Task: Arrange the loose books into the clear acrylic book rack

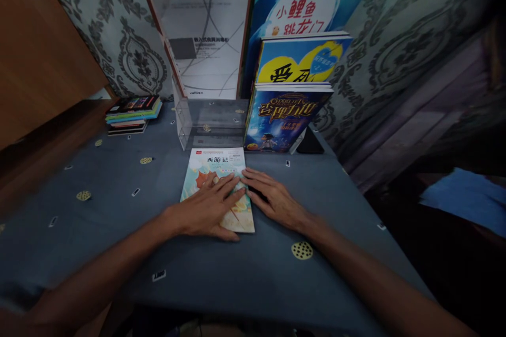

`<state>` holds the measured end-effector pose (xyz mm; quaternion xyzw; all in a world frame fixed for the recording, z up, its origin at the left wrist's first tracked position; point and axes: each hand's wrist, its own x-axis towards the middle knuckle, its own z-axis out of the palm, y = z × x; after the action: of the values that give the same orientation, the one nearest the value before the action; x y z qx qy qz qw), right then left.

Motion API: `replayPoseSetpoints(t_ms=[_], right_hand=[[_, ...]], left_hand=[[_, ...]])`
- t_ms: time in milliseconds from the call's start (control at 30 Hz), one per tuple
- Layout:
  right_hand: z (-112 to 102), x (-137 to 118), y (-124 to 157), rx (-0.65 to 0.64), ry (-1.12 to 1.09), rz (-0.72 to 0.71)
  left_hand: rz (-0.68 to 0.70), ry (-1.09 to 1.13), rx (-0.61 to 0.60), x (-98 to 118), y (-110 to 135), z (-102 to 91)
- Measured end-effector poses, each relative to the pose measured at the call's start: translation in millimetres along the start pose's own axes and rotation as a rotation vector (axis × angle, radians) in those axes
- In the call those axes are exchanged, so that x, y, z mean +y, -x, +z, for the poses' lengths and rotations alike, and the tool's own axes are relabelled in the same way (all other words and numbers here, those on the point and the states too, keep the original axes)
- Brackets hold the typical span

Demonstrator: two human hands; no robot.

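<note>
Head view: a grey-blue patterned tablecloth [114, 179] spreads across the scene, with a clear display stand [182, 121] of upright books [290, 116] at its far side. Both forearms [130, 253] slant inward from the near left and near right. The left hand [211, 202] lies flat, palm down, fingers slightly apart and thumb extended rightward. The right hand [276, 200] is stretched out, fingers nearly together, tips at the cover's right edge; how firmly they press, I cannot tell. Beneath the left hand and left of the right, the 西游记 paperback [217, 159] lies cover up, just near of the stand. Far left sits a small book stack [134, 114].
</note>
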<state>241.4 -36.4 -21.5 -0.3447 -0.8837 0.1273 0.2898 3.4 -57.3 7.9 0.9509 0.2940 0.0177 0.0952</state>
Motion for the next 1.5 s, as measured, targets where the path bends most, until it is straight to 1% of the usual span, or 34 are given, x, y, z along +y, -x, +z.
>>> replayPoseSetpoints(t_ms=[267, 500, 700, 900, 1233, 1367, 1500], right_hand=[[1, 1, 1, 0.012, 0.028, -0.027], [0, -1, 1, 0.019, 0.038, -0.036], [1, -1, 2, 0.047, 0.043, -0.052], [3, 0, 2, 0.073, 0.073, -0.085], [2, -6, 1, 0.122, 0.058, -0.156], [2, -8, 1, 0.124, 0.037, -0.176], [4, -9, 0, 0.142, 0.027, -0.203]], left_hand=[[0.008, -0.019, 0.030, 4, -1, -1.2], [-0.004, -0.031, 0.067, 5, 1, 2.1], [-0.011, -0.057, 0.064, 8, 3, 2.3], [0.001, -0.067, 0.091, 8, 4, 4.5], [0.120, -0.091, 0.184, 7, 5, 6.2], [0.168, -0.087, 0.224, 12, 7, 2.9], [0.184, -0.111, 0.242, 22, 10, 0.1]])
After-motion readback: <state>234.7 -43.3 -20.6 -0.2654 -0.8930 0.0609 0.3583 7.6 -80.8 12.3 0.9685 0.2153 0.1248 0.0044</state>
